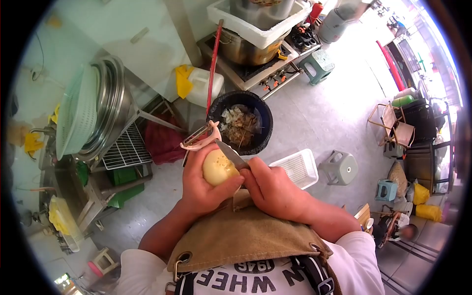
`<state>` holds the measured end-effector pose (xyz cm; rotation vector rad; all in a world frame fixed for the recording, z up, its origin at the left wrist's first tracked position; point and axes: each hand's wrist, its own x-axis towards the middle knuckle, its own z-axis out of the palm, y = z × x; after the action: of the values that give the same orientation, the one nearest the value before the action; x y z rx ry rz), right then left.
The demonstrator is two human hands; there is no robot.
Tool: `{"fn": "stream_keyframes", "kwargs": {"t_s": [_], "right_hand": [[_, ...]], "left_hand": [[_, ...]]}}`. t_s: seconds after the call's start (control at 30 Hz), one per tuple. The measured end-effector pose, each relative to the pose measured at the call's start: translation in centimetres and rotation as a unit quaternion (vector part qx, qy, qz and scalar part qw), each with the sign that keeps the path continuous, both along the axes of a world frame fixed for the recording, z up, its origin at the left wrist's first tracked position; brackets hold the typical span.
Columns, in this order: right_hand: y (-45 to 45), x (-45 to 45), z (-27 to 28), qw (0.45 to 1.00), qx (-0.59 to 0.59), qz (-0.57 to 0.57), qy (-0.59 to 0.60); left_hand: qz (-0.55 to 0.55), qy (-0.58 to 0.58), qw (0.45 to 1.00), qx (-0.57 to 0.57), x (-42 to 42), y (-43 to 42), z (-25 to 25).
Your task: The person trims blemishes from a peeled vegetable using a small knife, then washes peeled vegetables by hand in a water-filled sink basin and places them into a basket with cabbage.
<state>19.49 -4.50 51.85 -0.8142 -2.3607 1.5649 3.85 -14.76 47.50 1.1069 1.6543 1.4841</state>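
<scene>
My left hand [200,191] is closed around a pale yellow, peeled round vegetable that looks like a potato [214,168]. Small brownish pits mark its upper right side. A pinkish peeler [200,139] sticks out beyond the fingers of the same hand; how it is held there is partly hidden. In my right hand [275,189] is a small knife [231,153], gripped by its handle, which the fingers cover. The blade lies against or just over the pitted side of the potato, pointing up and left.
A black-lined bin [265,129] with scraps stands just beyond my hands. Right of them lies a white plastic basket [304,169], near a grey stool [340,168]. A stove with a large pot [246,46] is ahead; steel basins [115,105] and a wire rack [127,147] stand left.
</scene>
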Motion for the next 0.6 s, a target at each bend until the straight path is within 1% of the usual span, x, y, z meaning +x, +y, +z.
{"fn": "stream_keyframes", "kwargs": {"t_s": [0.1,0.2,0.3,0.43,0.53,0.6], "right_hand": [[-0.2,-0.3,-0.3,1.0,0.001,-0.001,0.005],[-0.3,-0.6,-0.5,1.0,-0.006,0.0,-0.007],[-0.2,-0.7,-0.5,1.0,-0.021,0.009,0.0],[-0.3,-1.0,-0.7,1.0,-0.016,0.009,0.025],[-0.1,-0.9,-0.7,0.998,-0.049,0.007,0.047],[0.1,-1.0,-0.3,0.998,-0.053,0.006,0.033]], "left_hand": [[-0.012,-0.006,1.0,-0.01,-0.5,-0.2,-0.1],[0.001,0.042,0.999,0.007,-0.6,-0.3,-0.5],[0.014,0.049,0.998,0.039,-0.5,-0.2,-0.7],[0.006,0.041,0.998,0.039,-0.8,-0.2,-0.5],[-0.008,0.025,0.998,0.053,-1.0,0.1,-0.3],[-0.021,0.014,0.998,0.06,-1.3,0.2,-0.3]]}}
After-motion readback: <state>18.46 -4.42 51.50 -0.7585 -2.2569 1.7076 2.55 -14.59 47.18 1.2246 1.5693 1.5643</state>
